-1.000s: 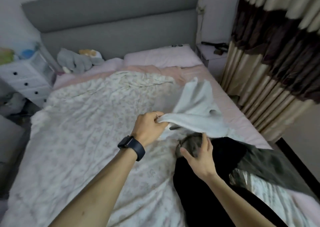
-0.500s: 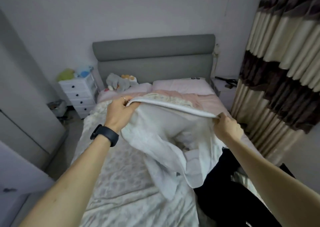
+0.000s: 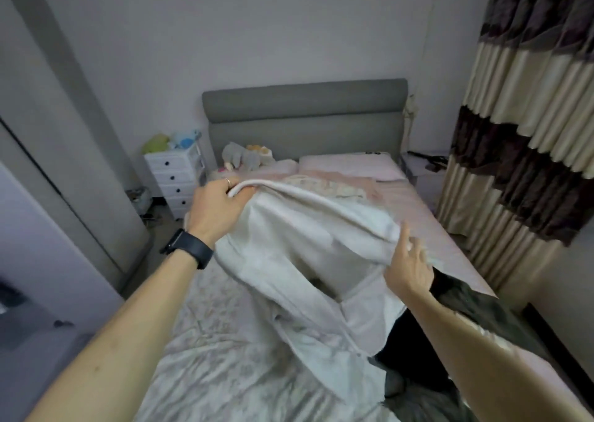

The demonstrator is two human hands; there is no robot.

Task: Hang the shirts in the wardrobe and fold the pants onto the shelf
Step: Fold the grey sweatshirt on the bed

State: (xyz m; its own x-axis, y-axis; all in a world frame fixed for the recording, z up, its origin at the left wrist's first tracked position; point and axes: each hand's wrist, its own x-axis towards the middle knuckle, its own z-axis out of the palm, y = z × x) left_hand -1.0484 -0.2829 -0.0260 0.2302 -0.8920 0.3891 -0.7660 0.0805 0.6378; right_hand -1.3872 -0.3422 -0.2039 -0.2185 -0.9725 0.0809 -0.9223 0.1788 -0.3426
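white shirt [image 3: 289, 254] is up off the bed [image 3: 418, 209], hanging in front of me over the floral duvet [image 3: 225, 357], its rolled top edge stretched between my hands. my left hand [image 3: 217, 211] has that edge clamped at the high end, fingers curled round it, black watch [image 3: 189, 253] on the wrist. my right hand [image 3: 409, 265] is at the lower end, fingers spread and loose, thumb laid against the cloth, not curled round it. the shirt's tails drape down over part of a heap of dark clothes [image 3: 418, 367] lying on the right side of the bed. beyond that, a pink pillow [image 3: 347, 166], the grey headboard [image 3: 305, 113], a grey plush toy [image 3: 241, 158] beside the pillow. white drawer unit [image 3: 175, 177] left of the bed, striped curtain [image 3: 530, 132] on the right.
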